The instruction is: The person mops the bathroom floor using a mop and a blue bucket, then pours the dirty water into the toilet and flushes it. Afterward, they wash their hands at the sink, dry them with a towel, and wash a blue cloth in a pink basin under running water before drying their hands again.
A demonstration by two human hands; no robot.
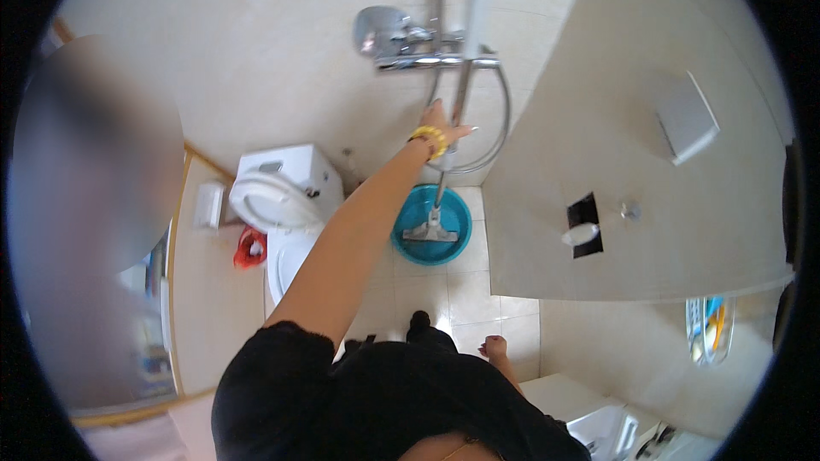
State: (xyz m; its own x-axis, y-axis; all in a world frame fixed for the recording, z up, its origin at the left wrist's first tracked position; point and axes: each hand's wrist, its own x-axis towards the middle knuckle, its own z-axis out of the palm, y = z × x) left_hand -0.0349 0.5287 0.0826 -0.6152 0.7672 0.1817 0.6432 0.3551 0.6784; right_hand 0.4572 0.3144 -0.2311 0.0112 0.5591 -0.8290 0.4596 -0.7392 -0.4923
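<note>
My left hand (pixel 442 128), with a yellow beaded bracelet (pixel 430 141) at the wrist, reaches to a mop pole (pixel 462 86). Its fingers are spread and the pole passes between thumb and fingers; whether they touch it I cannot tell. The pole stands nearly upright before the shower mixer bar (pixel 410 63). At its lower end, a flat mop head (pixel 430 234) rests inside a teal plastic basin (pixel 464 221) on the tiled floor. My right hand (pixel 493 347) hangs low beside my body, fingers curled, with nothing visible in it.
A white toilet (pixel 291 266) with its lid raised stands left of the basin, beside a red plastic bag (pixel 250 248). A looped shower hose (pixel 506 115) hangs near the pole. On the right wall are a white box (pixel 688 118) and a clear rack (pixel 710 333). A washbasin (pixel 599 432) is at lower right.
</note>
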